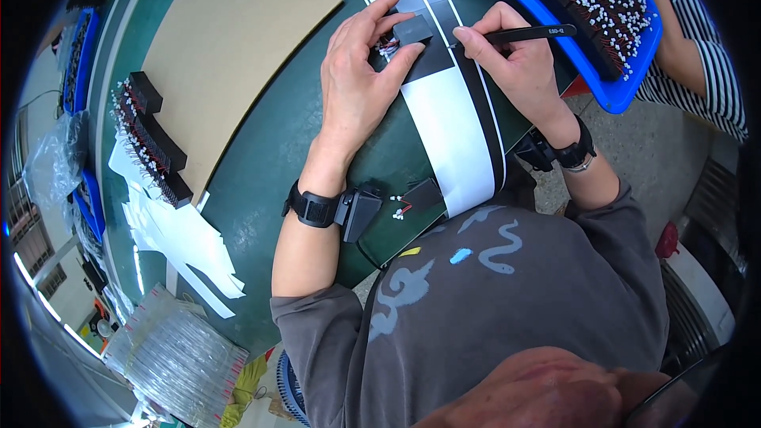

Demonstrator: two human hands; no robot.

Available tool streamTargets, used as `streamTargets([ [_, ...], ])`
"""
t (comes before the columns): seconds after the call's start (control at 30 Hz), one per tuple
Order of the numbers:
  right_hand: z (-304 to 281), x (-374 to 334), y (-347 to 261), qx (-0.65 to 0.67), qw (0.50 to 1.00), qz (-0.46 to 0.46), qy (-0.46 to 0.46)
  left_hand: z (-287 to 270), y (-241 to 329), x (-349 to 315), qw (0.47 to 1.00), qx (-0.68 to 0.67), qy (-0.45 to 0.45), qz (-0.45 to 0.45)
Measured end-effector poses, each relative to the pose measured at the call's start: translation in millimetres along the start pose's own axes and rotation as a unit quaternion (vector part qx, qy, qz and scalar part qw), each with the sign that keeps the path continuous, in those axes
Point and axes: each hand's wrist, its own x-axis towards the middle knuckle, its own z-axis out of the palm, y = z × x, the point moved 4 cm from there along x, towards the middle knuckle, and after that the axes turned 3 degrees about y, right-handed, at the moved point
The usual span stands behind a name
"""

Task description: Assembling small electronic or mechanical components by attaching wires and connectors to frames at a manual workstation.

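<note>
your left hand (357, 71), fingers half curled, steadies a small dark-grey rectangular block (413, 30) between thumb and fingers, over the dark part of a long black-and-white strip sheet (444, 123). your right hand (519, 63) pinches slim black tweezers (543, 32) in closed fingers, tips near the block.

Small dark-grey block (413, 30), wires at its left end, over black-and-white strip (448, 123). Strip lies lengthwise, reaching worktop's (269, 135) near edge. Black tweezers (529, 33) roughly crosswise, tip left, just right of block.
</note>
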Motion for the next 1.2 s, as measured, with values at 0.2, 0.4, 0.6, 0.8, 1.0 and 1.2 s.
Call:
streamTargets([
  [0.2,-1.4,-0.8,0.1,0.027,0.999,-0.045,-0.015,-0.1,-0.5,-0.1,1.000,0.007,-0.001,0.006],
  [0.4,-2.6,-6.3,-4.3,0.056,0.992,-0.110,-0.038,0.1,-0.7,0.6,1.000,-0.002,-0.003,0.000],
  [0.6,-1.6,1.6,-0.8,0.006,1.000,-0.024,-0.010,-0.2,-0.7,-0.3,1.000,-0.002,-0.005,-0.007],
  [0.8,-1.3,0.2,0.3,0.000,1.000,-0.010,-0.017,0.1,-0.9,-0.1,1.000,-0.005,-0.004,-0.002],
  [1.0,-1.0,1.1,1.7,0.004,1.000,-0.005,-0.008,-0.2,0.4,-0.5,1.000,-0.007,-0.003,-0.003],
  [1.2,-0.6,1.7,0.9,0.009,1.000,0.000,-0.015,-0.1,-1.0,-0.4,1.000,-0.005,-0.003,-0.003],
])
